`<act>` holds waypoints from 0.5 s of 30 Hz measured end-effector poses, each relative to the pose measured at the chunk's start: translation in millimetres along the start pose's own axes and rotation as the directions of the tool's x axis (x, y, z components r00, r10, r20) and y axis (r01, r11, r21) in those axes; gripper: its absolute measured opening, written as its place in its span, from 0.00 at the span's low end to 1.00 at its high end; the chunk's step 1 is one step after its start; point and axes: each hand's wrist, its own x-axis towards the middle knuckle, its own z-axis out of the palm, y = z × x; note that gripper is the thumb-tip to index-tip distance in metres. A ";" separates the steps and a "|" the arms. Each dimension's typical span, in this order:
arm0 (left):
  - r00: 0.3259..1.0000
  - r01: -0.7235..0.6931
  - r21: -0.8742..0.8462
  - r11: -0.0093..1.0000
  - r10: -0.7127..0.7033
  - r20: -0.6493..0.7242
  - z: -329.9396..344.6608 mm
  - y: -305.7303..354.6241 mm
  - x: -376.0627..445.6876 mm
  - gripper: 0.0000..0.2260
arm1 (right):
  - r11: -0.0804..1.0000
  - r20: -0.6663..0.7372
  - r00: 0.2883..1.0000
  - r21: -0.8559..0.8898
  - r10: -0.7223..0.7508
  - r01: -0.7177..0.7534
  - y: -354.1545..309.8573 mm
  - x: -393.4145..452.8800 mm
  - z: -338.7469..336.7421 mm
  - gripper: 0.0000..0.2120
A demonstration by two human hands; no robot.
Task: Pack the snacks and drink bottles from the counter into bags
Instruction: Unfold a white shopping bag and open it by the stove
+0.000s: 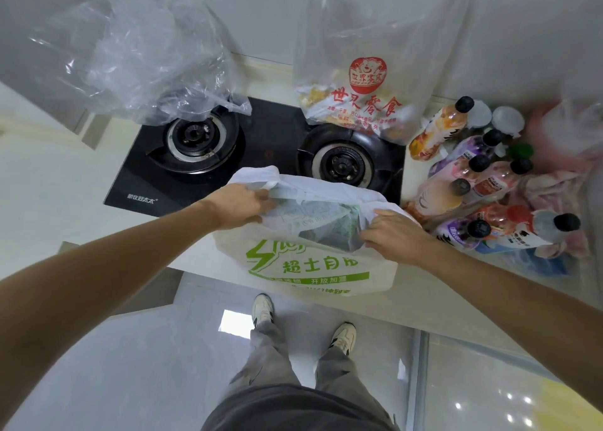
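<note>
A white plastic bag with green print (303, 261) sits at the counter's front edge. My left hand (239, 207) grips its left rim and my right hand (391, 234) grips its right rim, holding the mouth apart. A greenish packet (329, 228) shows inside. Several drink bottles (463, 182) with black caps lie in a heap on the counter to the right. A clear bag with red print (368, 104) stands behind the right burner with snacks in its bottom.
A black two-burner gas hob (261, 156) lies behind the white bag. A crumpled clear plastic bag (146, 61) hangs over the left burner. Pink and blue packets (551, 238) lie at the far right. The counter edge (195, 261) drops to the floor by my feet.
</note>
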 end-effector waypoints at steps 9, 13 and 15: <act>0.997 0.067 -0.043 0.997 -0.069 -0.033 2.0 0.3 -18.0 0.23 | 0.985 -0.231 0.973 -0.167 0.008 -0.048 1.8 0.5 7.1 0.12; 0.992 0.100 0.030 0.995 -0.102 0.076 -9.8 3.3 -28.7 0.23 | 0.988 -0.110 0.993 -0.144 0.042 -0.057 6.8 -1.6 8.1 0.21; 0.990 0.085 0.062 0.994 -0.091 0.108 -11.1 2.4 -31.7 0.22 | 0.992 -0.079 0.994 -0.093 0.073 -0.080 3.9 -2.2 -3.4 0.19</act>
